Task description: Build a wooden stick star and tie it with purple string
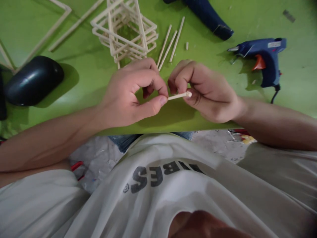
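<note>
A short, thin wooden stick (177, 96) is held level just above the near part of the green table. My left hand (135, 94) pinches one end of it between thumb and forefinger. At the other end, the curled fingers and thumb of my right hand (206, 89) close on the stick, where a pale blob shows at its tip. Beyond my left hand stands an openwork frame of stacked wooden sticks (126, 33), partly hidden by the knuckles. Several loose thin sticks (170, 44) lie between that frame and my right hand.
A blue glue gun (267, 54) with an orange trigger and a cord lies at the right. Behind it is a dark blue tool handle (210, 18). A black computer mouse (34, 81) and longer joined sticks (47, 34) are at the left. The green table's (173, 119) edge is close.
</note>
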A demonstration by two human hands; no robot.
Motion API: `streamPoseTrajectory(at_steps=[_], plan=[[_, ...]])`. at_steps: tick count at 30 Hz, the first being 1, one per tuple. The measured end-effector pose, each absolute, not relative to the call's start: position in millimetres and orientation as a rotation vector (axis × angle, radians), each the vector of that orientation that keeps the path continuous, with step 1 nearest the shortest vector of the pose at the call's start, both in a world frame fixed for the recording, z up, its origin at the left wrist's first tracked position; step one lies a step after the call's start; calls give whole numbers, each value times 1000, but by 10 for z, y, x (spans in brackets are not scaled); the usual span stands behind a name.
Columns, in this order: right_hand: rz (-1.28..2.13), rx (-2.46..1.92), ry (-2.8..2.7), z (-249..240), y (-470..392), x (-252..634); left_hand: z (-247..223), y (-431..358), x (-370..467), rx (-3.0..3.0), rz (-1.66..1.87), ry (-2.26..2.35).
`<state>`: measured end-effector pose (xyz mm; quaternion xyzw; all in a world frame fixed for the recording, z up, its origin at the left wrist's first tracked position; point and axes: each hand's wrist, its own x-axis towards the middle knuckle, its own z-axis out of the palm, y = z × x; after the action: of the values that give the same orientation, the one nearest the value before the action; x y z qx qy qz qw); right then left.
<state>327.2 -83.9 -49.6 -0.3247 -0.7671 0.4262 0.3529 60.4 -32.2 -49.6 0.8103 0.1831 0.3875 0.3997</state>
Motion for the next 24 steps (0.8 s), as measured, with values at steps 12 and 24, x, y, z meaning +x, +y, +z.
streamPoseTrajectory(at_steps=[12, 24], plan=[[998, -693, -1949, -489, -823, 3272, -475, -313, 590, 2065, 930, 461], [905, -701, -1869, -524, -804, 3249, -473, -294, 566, 2049, 898, 459]])
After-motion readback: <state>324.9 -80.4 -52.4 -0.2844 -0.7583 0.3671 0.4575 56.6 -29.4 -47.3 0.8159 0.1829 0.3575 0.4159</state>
